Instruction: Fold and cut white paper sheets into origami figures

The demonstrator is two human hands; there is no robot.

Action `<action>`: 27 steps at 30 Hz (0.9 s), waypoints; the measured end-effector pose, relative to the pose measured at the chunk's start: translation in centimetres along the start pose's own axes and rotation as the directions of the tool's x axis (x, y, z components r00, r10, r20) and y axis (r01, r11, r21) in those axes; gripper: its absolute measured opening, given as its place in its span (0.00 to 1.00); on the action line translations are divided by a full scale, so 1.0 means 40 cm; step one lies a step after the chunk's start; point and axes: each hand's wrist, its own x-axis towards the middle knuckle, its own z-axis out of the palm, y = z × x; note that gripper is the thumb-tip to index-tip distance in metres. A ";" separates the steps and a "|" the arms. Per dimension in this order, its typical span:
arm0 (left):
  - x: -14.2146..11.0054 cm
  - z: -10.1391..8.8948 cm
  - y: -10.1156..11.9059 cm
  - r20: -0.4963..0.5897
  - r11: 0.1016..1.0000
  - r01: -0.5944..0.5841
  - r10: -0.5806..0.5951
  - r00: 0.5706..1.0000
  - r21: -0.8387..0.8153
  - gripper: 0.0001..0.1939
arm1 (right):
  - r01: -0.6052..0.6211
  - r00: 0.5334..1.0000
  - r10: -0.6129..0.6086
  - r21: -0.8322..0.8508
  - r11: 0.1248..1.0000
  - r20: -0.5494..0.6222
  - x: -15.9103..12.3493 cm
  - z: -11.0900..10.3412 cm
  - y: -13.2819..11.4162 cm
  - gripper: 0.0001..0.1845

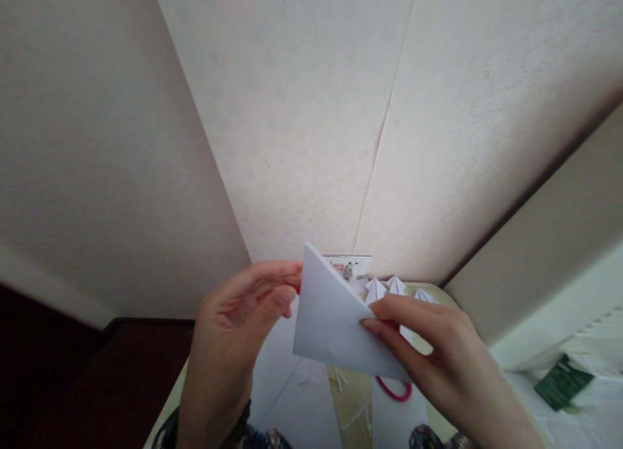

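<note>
I hold a white sheet of paper (328, 319), folded into a triangle, up in front of the wall. My left hand (238, 332) pinches its upper left edge between thumb and fingers. My right hand (433, 351) grips its right side, thumb on the front and fingers behind. Both hands are closed on the paper, above a small table (353, 403).
Three small folded white paper pieces (395, 285) stand at the table's far edge below a wall socket (346, 265). More white sheets (287, 397) and a red ring (395, 392) lie on the table. A green circuit board (562, 381) rests at the right. Dark furniture (121, 371) sits at the left.
</note>
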 end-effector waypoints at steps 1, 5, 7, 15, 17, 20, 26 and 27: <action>0.001 -0.005 0.001 0.079 0.998 0.033 -0.037 0.996 0.047 0.05 | -0.028 0.998 0.028 0.007 1.000 -0.056 -0.001 0.000 0.000 0.15; 0.004 -0.017 0.003 0.255 0.961 0.137 -0.198 0.946 0.239 0.02 | -0.123 0.968 0.141 0.098 0.988 -0.209 -0.005 0.002 -0.002 0.13; 0.005 -0.017 0.003 0.253 0.948 0.136 -0.212 0.944 0.287 0.02 | -0.150 0.961 0.178 0.143 0.978 -0.210 -0.003 0.005 -0.004 0.14; 0.004 -0.017 0.010 0.265 0.931 0.046 -0.150 0.952 0.361 0.04 | -0.165 0.953 0.207 0.195 0.967 -0.221 0.014 0.016 -0.007 0.12; 0.004 -0.016 0.010 0.254 0.937 0.066 -0.160 0.954 0.342 0.03 | -0.168 0.946 0.217 0.210 0.963 -0.242 0.013 0.016 -0.009 0.12; 0.000 -0.013 0.014 0.263 0.943 0.092 -0.181 0.948 0.319 0.07 | -0.189 0.928 0.258 0.258 0.948 -0.269 0.007 0.014 -0.015 0.13; -0.013 -0.001 0.022 0.072 0.975 0.161 -0.173 0.982 0.156 0.05 | -0.224 0.933 0.294 0.303 0.926 -0.208 0.004 0.009 -0.017 0.18; -0.013 0.000 0.019 0.028 0.980 0.163 -0.167 0.986 0.113 0.05 | -0.218 0.949 0.270 0.284 0.934 -0.160 0.007 0.009 -0.015 0.20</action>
